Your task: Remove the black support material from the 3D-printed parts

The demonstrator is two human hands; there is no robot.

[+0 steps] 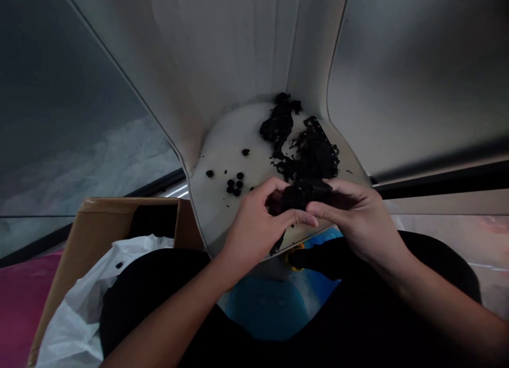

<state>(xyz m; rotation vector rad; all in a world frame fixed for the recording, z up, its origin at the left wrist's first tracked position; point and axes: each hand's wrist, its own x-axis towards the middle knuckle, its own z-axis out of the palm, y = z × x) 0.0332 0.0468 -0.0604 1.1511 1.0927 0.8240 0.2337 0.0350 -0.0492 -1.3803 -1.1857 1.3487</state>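
Head view: we observe the left hand (254, 227) and right hand (352, 222) close together, both gripping a dark clump of black fibrous material (306, 195) between curled fingers and thumbs. Neither hand is released. The clump sits at the near edge of a pale curved shell (234, 76), its lower strands hanging past the rim. Further black fibrous strands (314, 156) lie on the shell's floor directly ahead of the hands, reaching toward its back wall and appearing to touch the clump. We count several small black pellets (234, 185) left of these strands, well clear of them. Below the shell's rim we note a blue basin (266, 307) with a yellow piece (294, 256) at its edge, partly hidden. To the left stands an open cardboard box (103, 225) lined with a white plastic bag (75, 315); a small black piece (119, 265) rests on the bag. We cannot identify the material from this view.
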